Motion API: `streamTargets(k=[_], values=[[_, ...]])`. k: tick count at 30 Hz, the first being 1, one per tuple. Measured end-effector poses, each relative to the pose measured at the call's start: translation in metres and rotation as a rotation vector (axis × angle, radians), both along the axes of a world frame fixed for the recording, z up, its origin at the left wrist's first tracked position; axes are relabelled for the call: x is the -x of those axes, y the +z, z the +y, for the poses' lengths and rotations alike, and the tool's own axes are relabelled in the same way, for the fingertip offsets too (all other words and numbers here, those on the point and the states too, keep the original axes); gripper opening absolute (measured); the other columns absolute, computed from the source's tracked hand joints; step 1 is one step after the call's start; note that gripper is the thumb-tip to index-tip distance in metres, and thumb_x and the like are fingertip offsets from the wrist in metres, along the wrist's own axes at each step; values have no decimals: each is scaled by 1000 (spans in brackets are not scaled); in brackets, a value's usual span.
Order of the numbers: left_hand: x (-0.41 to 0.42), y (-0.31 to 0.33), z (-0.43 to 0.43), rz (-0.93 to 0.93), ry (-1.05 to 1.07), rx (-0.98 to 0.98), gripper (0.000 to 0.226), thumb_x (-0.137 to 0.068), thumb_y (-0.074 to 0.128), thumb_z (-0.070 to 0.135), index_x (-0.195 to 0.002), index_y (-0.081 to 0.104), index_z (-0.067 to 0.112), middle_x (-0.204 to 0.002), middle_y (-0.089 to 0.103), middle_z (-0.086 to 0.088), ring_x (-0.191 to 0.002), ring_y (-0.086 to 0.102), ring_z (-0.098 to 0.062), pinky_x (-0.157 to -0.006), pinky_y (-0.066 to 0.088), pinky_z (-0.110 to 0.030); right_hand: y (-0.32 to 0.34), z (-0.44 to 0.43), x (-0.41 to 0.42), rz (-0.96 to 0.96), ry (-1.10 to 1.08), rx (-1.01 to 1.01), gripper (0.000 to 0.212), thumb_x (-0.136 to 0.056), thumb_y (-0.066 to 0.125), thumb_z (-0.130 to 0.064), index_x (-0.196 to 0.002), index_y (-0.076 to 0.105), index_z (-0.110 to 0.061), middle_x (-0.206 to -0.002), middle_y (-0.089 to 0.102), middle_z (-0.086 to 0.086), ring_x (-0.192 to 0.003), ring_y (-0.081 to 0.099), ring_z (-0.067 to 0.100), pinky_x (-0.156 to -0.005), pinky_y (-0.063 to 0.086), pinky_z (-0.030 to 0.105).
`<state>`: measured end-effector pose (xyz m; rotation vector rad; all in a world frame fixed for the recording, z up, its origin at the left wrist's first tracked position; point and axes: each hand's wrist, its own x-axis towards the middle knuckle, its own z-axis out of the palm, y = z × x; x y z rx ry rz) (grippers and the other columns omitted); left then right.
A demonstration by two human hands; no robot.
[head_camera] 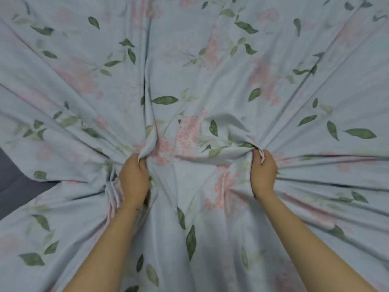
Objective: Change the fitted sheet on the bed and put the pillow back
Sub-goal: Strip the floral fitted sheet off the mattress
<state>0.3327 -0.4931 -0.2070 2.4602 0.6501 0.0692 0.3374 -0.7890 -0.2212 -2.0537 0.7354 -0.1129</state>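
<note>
- A grey patch shows at the far left edge, where the sheet does not reach; what it is I cannot tell.
- The sheet, pale blue with green leaves and pink flowers, fills nearly the whole view and runs on below both forearms.
- The left hand is a fist around a gathered bunch of sheet. Its fingers are curled tight. A fold of cloth stands up out of the top of the fist, and more bunched cloth hangs just beside the wrist on its left.
- Between the hands the sheet is pulled into a short band, with a pink flower cluster just above it.
- The right hand grips the sheet too, fingers curled round a fold, and a bit of cloth pokes out at the top of the fist.
- Creases fan out from both fists toward the left, top and right edges.
</note>
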Motion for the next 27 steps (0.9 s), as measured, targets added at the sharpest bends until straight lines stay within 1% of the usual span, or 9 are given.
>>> streamTargets(k=[6, 10, 13, 15, 18, 20, 22, 24, 27], values=[[-41, 47, -57, -140, 171, 443, 28, -105, 30, 17, -108, 56, 6, -105, 56, -7, -97, 53, -22, -74, 34, -22, 33, 21, -11, -24, -15, -331, 30, -102, 45, -27, -91, 56, -1, -86, 58, 7, -80, 54, 18, -69, 40, 30], [-65, 61, -107, -150, 145, 732, 34, -104, 35, 28, -122, 59, 12, -123, 62, -5, -115, 57, -22, -102, 45, -37, 54, 6, -11, -34, 113, -466, 42, -96, 54, -39, -87, 46, 2, -79, 46, 4, -73, 46, 13, -67, 38, 29], [-70, 72, -177, -115, 104, 882, 36, -104, 38, 28, -127, 59, 11, -127, 62, -6, -119, 57, -21, -107, 43, -39, 70, -25, -11, -88, 95, -458, 36, -99, 52, -33, -82, 49, -2, -76, 47, 2, -70, 46, 8, -67, 37, 21], [-59, 80, -241, -48, 20, 935, 29, -104, 39, 23, -119, 62, 13, -121, 64, -5, -117, 57, -20, -104, 43, -34, 74, -61, -13, -141, 18, -361, 29, -99, 53, -28, -81, 55, -5, -75, 54, 1, -69, 50, 3, -67, 39, 16], [-40, 84, -323, -17, -44, 1040, 20, -105, 37, 19, -110, 56, 23, -104, 61, 12, -102, 57, -5, -85, 41, -5, 70, -129, -12, -177, -165, -243, 28, -98, 55, -27, -78, 55, -8, -75, 56, 4, -68, 50, 6, -64, 38, 22], [-37, 76, -353, -9, -136, 927, 18, -105, 37, 21, -112, 53, 25, -102, 56, 18, -94, 53, 5, -75, 37, 1, 62, -176, -7, -164, -244, -189, 23, -97, 57, -28, -80, 57, -13, -77, 58, -2, -74, 53, 9, -67, 41, 25], [-35, 61, -368, -20, -321, 667, 13, -103, 42, 20, -114, 50, 20, -104, 55, 10, -92, 52, 4, -81, 40, -9, 48, -220, 0, -100, -194, -110, 14, -93, 63, -29, -96, 64, -16, -96, 64, -1, -93, 58, 14, -82, 46, 25], [-33, 34, -378, -58, -520, 325, 32, -98, 53, 20, -128, 46, 11, -121, 51, -9, -108, 49, -15, -95, 41, -31, 26, -263, 3, 84, -80, 90, 50, -86, 70, -41, -128, 56, -19, -130, 53, 7, -123, 48, 25, -104, 40, 36], [-29, 4, -395, -114, -632, -48, 62, -91, 63, 21, -145, 34, 12, -148, 36, -21, -134, 35, -38, -106, 35, -53, -5, -321, 1, 389, 10, 343, 106, -74, 70, -64, -155, 15, -23, -161, 11, 10, -147, 11, 30, -117, 15, 48]])
